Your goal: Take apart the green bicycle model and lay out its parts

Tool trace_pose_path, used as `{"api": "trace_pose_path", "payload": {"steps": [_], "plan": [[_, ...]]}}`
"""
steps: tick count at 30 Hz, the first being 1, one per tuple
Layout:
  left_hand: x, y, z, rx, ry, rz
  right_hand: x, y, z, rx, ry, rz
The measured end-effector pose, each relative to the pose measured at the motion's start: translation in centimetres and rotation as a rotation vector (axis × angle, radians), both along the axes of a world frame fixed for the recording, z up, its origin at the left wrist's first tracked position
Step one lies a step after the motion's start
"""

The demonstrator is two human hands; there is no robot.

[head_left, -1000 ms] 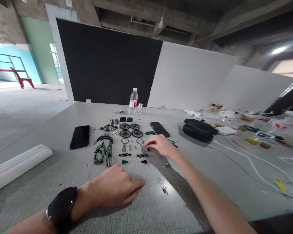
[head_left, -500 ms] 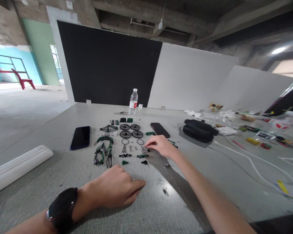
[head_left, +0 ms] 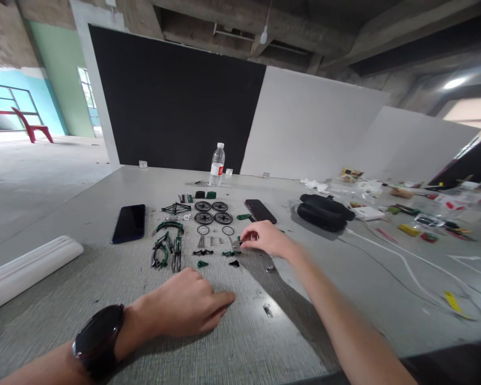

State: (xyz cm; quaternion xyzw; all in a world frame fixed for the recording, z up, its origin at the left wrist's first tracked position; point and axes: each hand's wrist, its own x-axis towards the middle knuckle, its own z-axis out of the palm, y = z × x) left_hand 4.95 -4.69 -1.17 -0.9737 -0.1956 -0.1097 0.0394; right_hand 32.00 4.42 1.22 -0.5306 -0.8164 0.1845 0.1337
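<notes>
Small green and black model bicycle parts lie in rows on the grey table (head_left: 104,289): a frame (head_left: 176,208), spoked wheels (head_left: 213,212), mudguards and forks (head_left: 168,248). My right hand (head_left: 264,238) reaches out over the right end of these rows, its fingertips pinched at a small silvery part (head_left: 235,244). Closer to me, my left hand (head_left: 186,303) rests on the table with fingers loosely curled; whether anything is under them is hidden. A dark watch (head_left: 98,342) sits on that wrist.
A dark phone (head_left: 129,223) lies left of the parts, another phone (head_left: 260,211) to their right. A water bottle (head_left: 217,164) stands behind them. A black pouch (head_left: 324,213), white cable (head_left: 401,259) and coloured clutter fill the right. A white moulding (head_left: 28,267) lies at the left.
The view has shifted slightly. My right hand has drawn a little closer to the small parts; my left hand stays put.
</notes>
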Motion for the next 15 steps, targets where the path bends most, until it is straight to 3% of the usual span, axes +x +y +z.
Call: {"api": "trace_pose_path", "payload": {"steps": [15], "plan": [[0.06, 0.01, 0.11, 0.008, 0.028, 0.006, 0.08, -0.45, 0.61, 0.010, 0.030, -0.024]]}}
